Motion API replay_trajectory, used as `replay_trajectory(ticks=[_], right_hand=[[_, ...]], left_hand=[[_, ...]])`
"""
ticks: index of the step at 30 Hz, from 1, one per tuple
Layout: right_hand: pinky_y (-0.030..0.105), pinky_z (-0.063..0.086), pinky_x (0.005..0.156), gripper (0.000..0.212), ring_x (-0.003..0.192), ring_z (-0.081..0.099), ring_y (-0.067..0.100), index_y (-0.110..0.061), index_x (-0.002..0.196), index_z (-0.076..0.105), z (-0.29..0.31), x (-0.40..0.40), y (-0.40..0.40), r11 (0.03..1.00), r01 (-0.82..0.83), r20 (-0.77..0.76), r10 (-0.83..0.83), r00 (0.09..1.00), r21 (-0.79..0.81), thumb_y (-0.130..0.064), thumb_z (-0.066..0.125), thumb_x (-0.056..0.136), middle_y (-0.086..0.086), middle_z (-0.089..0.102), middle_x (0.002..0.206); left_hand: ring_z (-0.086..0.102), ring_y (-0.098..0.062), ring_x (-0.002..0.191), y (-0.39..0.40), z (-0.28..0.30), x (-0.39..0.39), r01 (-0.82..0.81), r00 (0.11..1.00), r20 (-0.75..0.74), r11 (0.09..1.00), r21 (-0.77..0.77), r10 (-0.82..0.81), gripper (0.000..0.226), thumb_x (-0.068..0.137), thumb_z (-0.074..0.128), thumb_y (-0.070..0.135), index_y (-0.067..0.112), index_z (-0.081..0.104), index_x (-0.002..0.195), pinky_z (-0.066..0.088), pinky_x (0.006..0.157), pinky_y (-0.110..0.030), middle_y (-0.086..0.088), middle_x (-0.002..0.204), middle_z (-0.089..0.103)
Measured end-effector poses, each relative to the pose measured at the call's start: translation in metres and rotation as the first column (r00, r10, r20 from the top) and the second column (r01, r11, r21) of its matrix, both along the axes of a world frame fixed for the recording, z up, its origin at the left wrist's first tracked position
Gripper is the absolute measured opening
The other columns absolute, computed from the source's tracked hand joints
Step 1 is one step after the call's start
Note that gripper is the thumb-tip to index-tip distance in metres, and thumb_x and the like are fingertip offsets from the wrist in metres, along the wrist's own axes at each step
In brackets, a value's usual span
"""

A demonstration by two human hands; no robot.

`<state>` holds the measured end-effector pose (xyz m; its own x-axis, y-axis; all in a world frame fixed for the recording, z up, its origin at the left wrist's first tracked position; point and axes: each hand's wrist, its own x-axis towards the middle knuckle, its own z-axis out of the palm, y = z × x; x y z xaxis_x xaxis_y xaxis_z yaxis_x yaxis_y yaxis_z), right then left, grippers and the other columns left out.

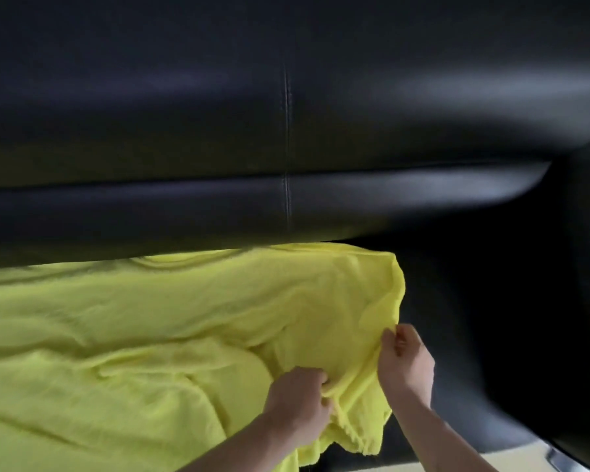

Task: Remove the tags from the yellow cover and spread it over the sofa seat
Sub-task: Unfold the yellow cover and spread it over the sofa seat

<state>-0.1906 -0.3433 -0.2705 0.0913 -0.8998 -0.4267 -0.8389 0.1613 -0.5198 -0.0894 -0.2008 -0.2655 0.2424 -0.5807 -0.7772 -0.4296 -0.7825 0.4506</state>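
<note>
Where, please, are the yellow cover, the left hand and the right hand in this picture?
yellow cover [133, 335]: head view, on its wrinkled middle spread over the seat.
left hand [297, 400]: head view, on the back of the hand gripping a fold.
right hand [406, 362]: head view, on the back of the hand pinching the cover's edge.

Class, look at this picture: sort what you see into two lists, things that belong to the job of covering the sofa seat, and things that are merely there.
Part of the job:
yellow cover
sofa
left hand, gripping the cover
right hand, pinching the cover's edge

Merely there:
pale floor
</note>
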Motion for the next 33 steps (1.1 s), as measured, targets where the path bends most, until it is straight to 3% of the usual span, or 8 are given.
replay_trajectory(ticks=[3,10,13,16,21,25,30,33], right_hand=[[0.032,0.041,0.06,0.014,0.07,0.059,0.02,-0.018,0.09,0.058,0.022,-0.01,-0.023,0.989,0.101,0.024,-0.099,0.995,-0.109,-0.023,0.05,0.1,-0.001,0.064,0.078],[0.04,0.043,0.072,0.026,0.082,0.056,0.036,-0.016,0.113,0.064,0.066,-0.046,-0.116,0.945,0.081,-0.146,-0.133,0.98,-0.318,-0.017,0.044,0.097,0.015,0.062,0.091],[0.044,0.05,0.085,0.044,0.11,0.061,0.041,-0.021,0.127,0.065,0.069,-0.055,-0.153,0.984,-0.035,-0.329,-0.024,0.944,-0.172,-0.01,0.051,0.087,0.014,0.065,0.121],[0.044,0.052,0.093,0.05,0.12,0.057,0.037,-0.019,0.136,0.059,0.06,-0.041,-0.153,0.976,-0.164,-0.31,0.113,0.944,-0.145,-0.01,0.058,0.087,0.013,0.059,0.133],[0.029,0.048,0.067,0.048,0.094,0.063,0.02,-0.022,0.136,0.054,0.017,-0.02,-0.106,0.905,-0.425,-0.226,0.414,0.882,0.0,-0.032,0.067,0.091,-0.001,0.061,0.118],[0.026,0.047,0.052,0.053,0.07,0.063,0.012,-0.02,0.142,0.042,-0.019,-0.018,-0.101,0.934,-0.281,-0.177,0.321,0.93,0.22,-0.034,0.061,0.094,-0.006,0.067,0.087],[0.038,0.051,0.089,0.06,0.116,0.056,0.03,-0.02,0.152,0.039,-0.042,-0.02,-0.128,0.946,-0.223,-0.278,0.286,0.917,0.236,-0.033,0.054,0.095,0.009,0.045,0.147],[0.049,0.041,0.108,0.07,0.139,0.034,0.036,-0.021,0.159,0.023,-0.047,-0.019,-0.147,0.969,-0.197,-0.301,0.235,0.924,0.151,-0.038,0.05,0.098,0.009,0.025,0.161]], left_hand=[[0.061,-0.019,0.091,-0.013,0.031,-0.025,-0.025,0.999,-0.052,0.976,-0.217,0.014,0.032,0.093,0.052,0.053,0.022,0.056,0.086,0.046,0.078,-0.03,0.008,0.079,0.059],[0.047,-0.009,0.122,-0.06,0.07,-0.053,-0.005,0.983,-0.168,0.892,-0.452,-0.079,0.02,0.093,0.062,0.041,0.035,0.065,0.113,0.04,0.107,-0.029,0.011,0.125,0.058],[0.049,-0.015,0.124,-0.069,0.048,-0.023,0.037,0.999,0.001,0.913,-0.406,-0.04,0.028,0.094,0.061,0.032,0.027,0.062,0.122,0.041,0.109,-0.032,0.005,0.131,0.056],[0.048,-0.016,0.125,-0.072,0.024,0.016,0.081,0.987,0.155,0.941,-0.328,-0.031,0.036,0.095,0.06,0.032,0.025,0.058,0.13,0.041,0.108,-0.033,0.004,0.137,0.051],[0.044,-0.02,0.131,-0.083,-0.003,0.062,0.098,0.956,0.287,0.987,-0.128,-0.058,0.052,0.095,0.062,0.032,0.023,0.049,0.144,0.043,0.109,-0.038,0.003,0.145,0.043],[0.042,-0.022,0.132,-0.112,-0.018,0.068,0.143,0.937,0.332,0.987,-0.077,-0.109,0.057,0.095,0.059,0.036,0.021,0.044,0.149,0.043,0.108,-0.04,0.002,0.149,0.042],[0.038,-0.024,0.138,-0.156,-0.035,0.062,0.185,0.933,0.323,0.982,-0.047,-0.16,0.062,0.097,0.053,0.043,0.019,0.04,0.152,0.039,0.113,-0.044,-0.001,0.155,0.037],[0.024,-0.028,0.149,-0.174,-0.045,0.058,0.183,0.94,0.288,0.983,0.021,-0.181,0.07,0.097,0.05,0.048,0.019,0.031,0.157,0.032,0.119,-0.047,-0.004,0.166,0.021]])
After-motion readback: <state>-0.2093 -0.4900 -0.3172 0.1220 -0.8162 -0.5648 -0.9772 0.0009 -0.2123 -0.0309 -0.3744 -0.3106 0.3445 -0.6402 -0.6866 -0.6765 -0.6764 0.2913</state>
